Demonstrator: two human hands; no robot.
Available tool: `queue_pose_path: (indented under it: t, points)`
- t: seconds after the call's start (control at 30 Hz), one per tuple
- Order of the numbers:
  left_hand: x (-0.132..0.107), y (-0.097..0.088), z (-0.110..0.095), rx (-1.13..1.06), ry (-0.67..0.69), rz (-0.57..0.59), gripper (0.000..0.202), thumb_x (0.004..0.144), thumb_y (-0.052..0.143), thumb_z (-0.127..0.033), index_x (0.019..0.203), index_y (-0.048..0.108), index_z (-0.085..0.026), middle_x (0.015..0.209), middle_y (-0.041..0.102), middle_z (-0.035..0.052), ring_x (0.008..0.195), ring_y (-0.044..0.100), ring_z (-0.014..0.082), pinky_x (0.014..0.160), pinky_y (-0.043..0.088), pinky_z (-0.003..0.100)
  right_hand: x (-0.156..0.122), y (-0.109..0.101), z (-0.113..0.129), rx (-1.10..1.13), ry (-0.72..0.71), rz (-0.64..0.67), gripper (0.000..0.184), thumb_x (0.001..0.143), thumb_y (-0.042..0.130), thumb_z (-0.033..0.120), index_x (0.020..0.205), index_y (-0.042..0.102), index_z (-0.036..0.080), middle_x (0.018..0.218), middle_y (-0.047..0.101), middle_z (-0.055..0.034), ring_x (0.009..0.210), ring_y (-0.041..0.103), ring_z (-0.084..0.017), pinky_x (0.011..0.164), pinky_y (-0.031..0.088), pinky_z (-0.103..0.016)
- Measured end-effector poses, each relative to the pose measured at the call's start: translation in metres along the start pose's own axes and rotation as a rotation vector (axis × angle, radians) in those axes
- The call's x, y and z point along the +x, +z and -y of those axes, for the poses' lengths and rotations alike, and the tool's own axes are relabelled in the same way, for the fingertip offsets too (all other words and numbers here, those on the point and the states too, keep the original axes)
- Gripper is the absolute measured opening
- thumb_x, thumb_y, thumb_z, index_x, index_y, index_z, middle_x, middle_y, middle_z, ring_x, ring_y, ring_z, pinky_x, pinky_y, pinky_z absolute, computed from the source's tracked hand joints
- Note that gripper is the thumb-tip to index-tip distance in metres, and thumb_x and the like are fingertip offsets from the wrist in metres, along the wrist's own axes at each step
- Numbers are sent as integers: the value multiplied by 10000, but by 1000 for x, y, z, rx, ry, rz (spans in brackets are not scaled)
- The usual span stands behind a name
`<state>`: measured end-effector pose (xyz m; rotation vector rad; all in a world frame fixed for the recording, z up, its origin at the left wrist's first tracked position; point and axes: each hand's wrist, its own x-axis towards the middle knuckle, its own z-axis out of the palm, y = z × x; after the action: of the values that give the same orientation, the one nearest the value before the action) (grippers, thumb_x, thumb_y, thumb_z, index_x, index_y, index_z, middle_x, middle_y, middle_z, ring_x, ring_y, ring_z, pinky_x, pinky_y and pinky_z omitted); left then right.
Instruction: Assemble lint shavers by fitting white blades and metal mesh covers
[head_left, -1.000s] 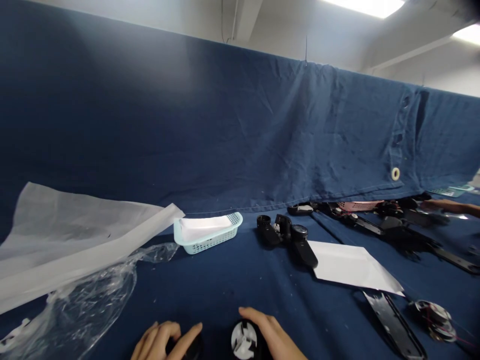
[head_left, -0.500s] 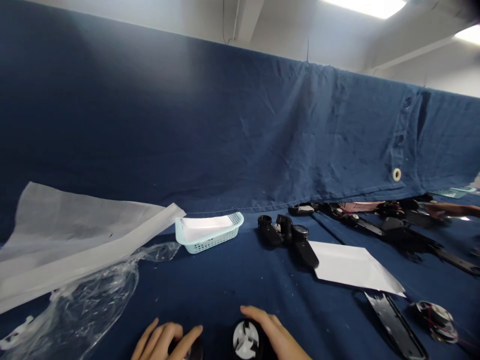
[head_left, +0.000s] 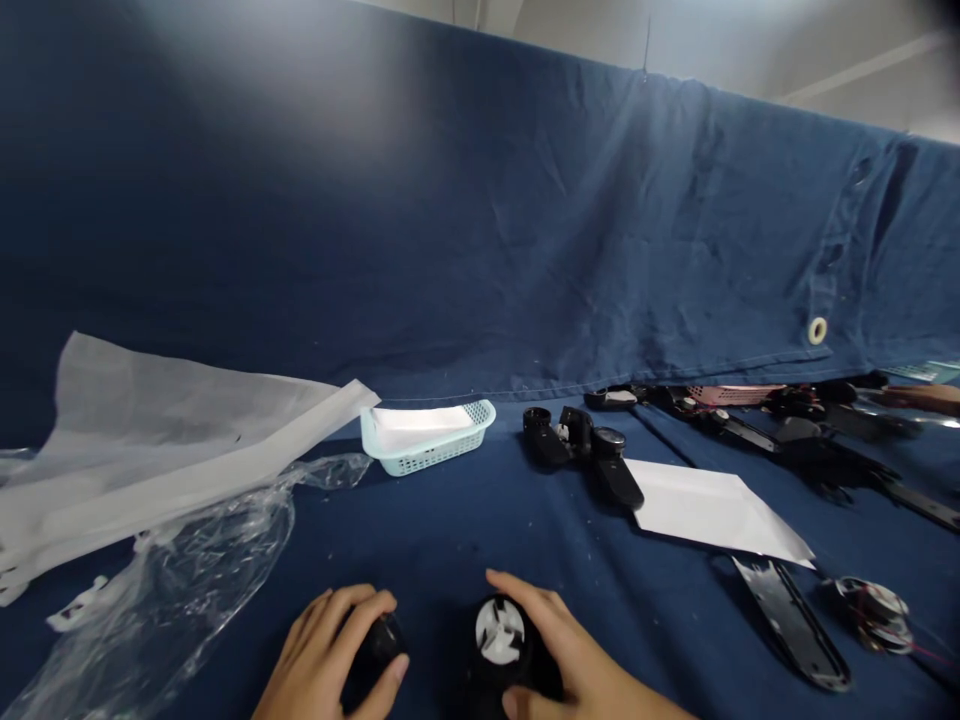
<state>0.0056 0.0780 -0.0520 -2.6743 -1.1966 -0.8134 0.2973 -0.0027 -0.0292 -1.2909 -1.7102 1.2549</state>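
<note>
At the bottom of the head view, my left hand [head_left: 330, 650] curls around a black rounded part [head_left: 381, 640], which its fingers and palm partly cover. To the right of it, my right hand [head_left: 562, 650] grips a black cylindrical part with a white slotted disc [head_left: 499, 630] facing up. The thumb and a finger lie around its right side; its lower end is cut off by the frame. A gap of blue cloth separates the two parts.
A light-blue basket [head_left: 431, 455] holds white paper. Clear plastic film [head_left: 217, 580] and white foam sheet [head_left: 187, 440] lie left. Black jointed parts [head_left: 581, 450], white paper [head_left: 716, 510], a black shell [head_left: 795, 620] and a wired part [head_left: 874, 612] lie right. Another person's hand [head_left: 926, 400] shows far right.
The camera view has tilted down, so the table things sit higher. Both hands show more fully. My left hand covers its black part from above; my right hand stays on the disc part.
</note>
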Motion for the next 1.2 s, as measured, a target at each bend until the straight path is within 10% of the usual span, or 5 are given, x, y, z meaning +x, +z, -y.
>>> queue_pose_path:
  t: [0.3, 0.67, 1.2]
  points:
    - [-5, 6, 1, -84, -60, 96, 429, 899, 578, -393, 1317, 503, -331, 1223, 634, 61, 1104, 624, 312, 927, 517, 548, -4, -1, 4, 10, 66, -7, 951, 727, 758, 243, 1537, 261, 255, 1513, 378, -136, 1423, 293, -338, 1193, 149, -539]
    - [-3, 2, -6, -209, -95, -52, 445, 851, 583, -278, 1265, 424, -247, 1219, 607, 132, 1097, 654, 284, 906, 565, 488, -6, 2, 4, 61, 46, -43, 915, 710, 782, 223, 1502, 331, 309, 1481, 423, -96, 1402, 353, -316, 1186, 208, -511]
    - [59, -53, -77, -793, -199, 96, 205, 889, 604, -370, 803, 481, -231, 1146, 642, 60, 1062, 618, 246, 885, 498, 397, 2, 4, -8, 390, -97, -187, 839, 577, 905, 187, 1328, 536, 254, 1333, 607, -94, 1266, 531, -306, 1129, 302, -492]
